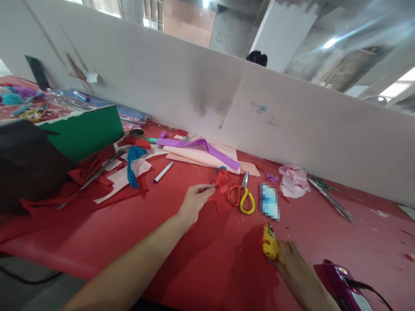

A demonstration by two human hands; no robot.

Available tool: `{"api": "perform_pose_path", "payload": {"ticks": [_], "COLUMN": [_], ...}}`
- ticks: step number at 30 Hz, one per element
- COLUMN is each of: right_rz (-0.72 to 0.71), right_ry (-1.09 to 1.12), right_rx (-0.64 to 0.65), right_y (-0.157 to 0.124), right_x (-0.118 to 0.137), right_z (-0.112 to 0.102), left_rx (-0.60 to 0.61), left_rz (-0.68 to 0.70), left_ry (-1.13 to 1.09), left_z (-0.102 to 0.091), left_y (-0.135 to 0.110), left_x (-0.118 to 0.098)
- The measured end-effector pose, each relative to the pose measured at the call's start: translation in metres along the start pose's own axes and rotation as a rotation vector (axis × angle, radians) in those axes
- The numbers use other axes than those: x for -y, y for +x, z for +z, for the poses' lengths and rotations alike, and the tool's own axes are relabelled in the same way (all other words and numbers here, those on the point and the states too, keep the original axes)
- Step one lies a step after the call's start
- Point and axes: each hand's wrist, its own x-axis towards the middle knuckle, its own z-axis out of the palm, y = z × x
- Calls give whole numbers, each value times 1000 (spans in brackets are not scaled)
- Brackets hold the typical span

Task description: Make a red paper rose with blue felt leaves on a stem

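My left hand (196,201) reaches over the red table, thumb and fingers pinched on the edge of a red crepe-paper flower (221,179) with a bit of blue at its top. Lower right, my right hand (293,259) is wrapped round a yellow glue gun (270,242), its nozzle pointing up and away from me. Between the two hands lie scissors (245,190) with one orange and one yellow handle loop, close beside the flower. A blurred-out pale blue item (269,202) lies just beyond the glue gun.
Purple (201,144) and peach paper (191,156) strips lie at the back by the white partition (181,82). A marker (164,172), blue paper (132,166) and red scraps spread leftward. Crumpled pink paper (294,180) and long metal scissors (330,199) sit right. A purple device with a cord (345,283) stands near front right.
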Motion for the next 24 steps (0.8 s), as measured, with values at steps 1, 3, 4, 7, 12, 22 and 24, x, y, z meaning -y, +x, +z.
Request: {"api": "perform_pose_path", "payload": {"ticks": [1,3,4,7,12,22,24], "right_rz": [12,50,59,-4,85,213,209], "right_ry": [-29,-103,-118,110,1301,2130,2110], "right_rx": [1,-37,-71,-220,19,49,1], "right_y": [0,0,0,4,42,96,95], "right_x": [-9,-17,-14,28,142,186,183], "right_z": [1,-2,-5,-15,-19,2,6], "left_rx": [8,17,24,52,65,-16,-19], "left_rz": [-30,-63,-75,-100,-45,218,240], "left_ry": [-59,-145,-180,-260,-285,17,57], "left_z": [0,-1,-1,-1,1,3,3], "left_y": [0,0,0,-2,-5,-5,-4], "left_x": [-1,-2,-3,-5,-8,-7,-4]}}
